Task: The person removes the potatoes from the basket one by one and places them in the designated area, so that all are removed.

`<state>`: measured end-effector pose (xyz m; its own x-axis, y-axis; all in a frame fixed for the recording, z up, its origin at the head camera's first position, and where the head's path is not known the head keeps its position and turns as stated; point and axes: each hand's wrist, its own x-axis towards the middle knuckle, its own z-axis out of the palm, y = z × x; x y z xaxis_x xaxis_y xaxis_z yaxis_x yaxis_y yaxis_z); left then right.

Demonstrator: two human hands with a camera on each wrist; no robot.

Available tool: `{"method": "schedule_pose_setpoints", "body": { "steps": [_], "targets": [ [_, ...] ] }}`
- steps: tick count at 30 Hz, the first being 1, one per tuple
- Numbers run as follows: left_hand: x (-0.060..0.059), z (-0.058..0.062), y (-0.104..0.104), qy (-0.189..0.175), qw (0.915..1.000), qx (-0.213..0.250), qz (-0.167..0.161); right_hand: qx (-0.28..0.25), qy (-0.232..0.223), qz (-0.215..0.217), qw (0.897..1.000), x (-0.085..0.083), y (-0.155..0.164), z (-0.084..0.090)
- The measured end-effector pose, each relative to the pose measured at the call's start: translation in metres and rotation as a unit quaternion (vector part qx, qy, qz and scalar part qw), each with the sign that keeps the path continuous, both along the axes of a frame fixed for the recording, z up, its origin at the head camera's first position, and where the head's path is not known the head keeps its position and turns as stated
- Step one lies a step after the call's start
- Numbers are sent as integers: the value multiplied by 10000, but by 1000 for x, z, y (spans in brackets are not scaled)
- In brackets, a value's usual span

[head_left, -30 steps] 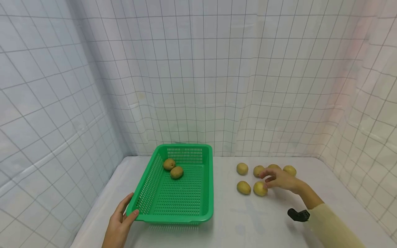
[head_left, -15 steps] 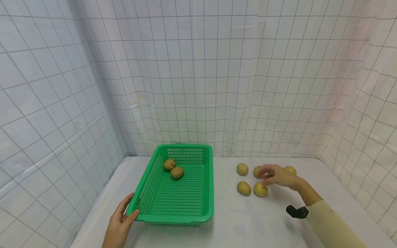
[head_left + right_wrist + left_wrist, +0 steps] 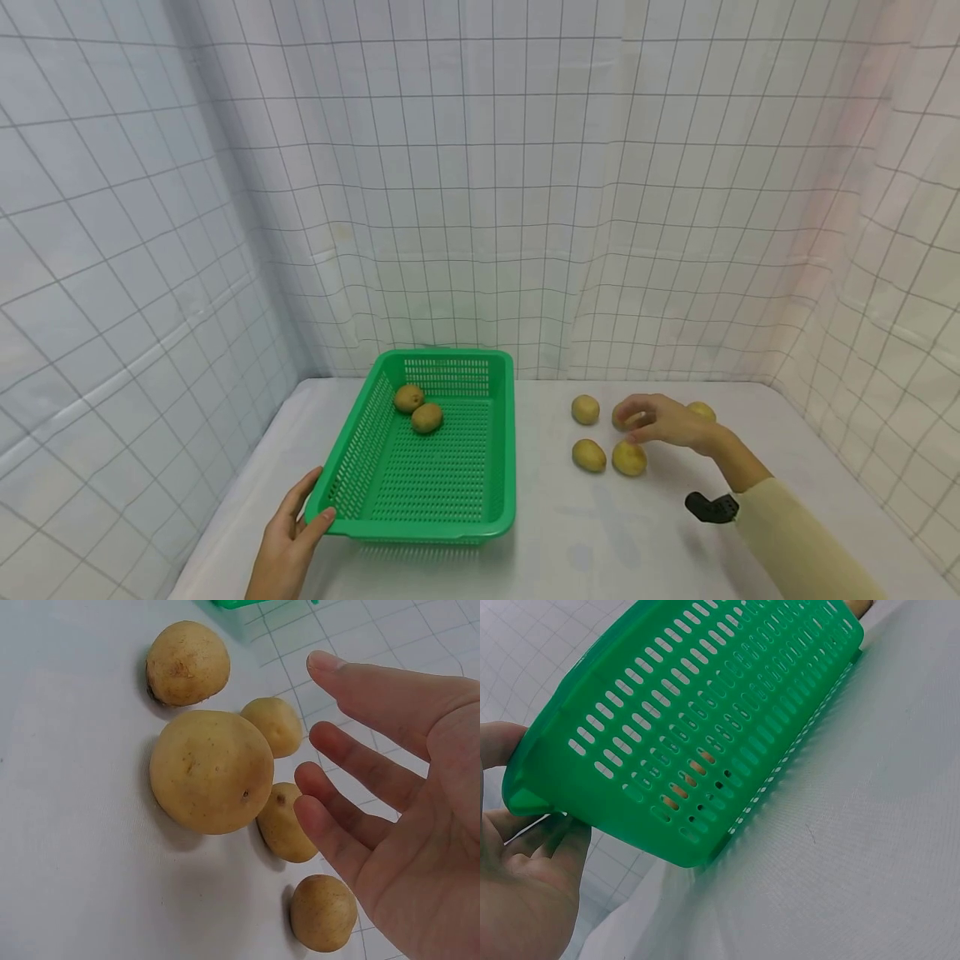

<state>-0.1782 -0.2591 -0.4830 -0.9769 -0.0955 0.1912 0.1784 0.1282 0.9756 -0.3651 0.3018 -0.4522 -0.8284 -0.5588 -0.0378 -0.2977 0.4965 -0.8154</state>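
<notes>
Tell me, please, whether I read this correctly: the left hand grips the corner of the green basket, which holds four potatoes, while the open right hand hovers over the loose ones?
Not quite: the green basket holds two potatoes, as the head view shows. The left hand and right hand are as you say.

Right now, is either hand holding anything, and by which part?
The left hand grips the green basket by its near left corner rim. The right hand holds nothing, fingers open above the potatoes.
</notes>
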Motion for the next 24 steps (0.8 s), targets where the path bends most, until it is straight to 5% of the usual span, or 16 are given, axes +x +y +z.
{"method": "schedule_pose_setpoints", "body": {
  "steps": [24],
  "targets": [
    [-1, -2, -2, 115, 9999, -48, -4, 758, 200, 109, 9969, 0, -43, 16]
  ]
}}
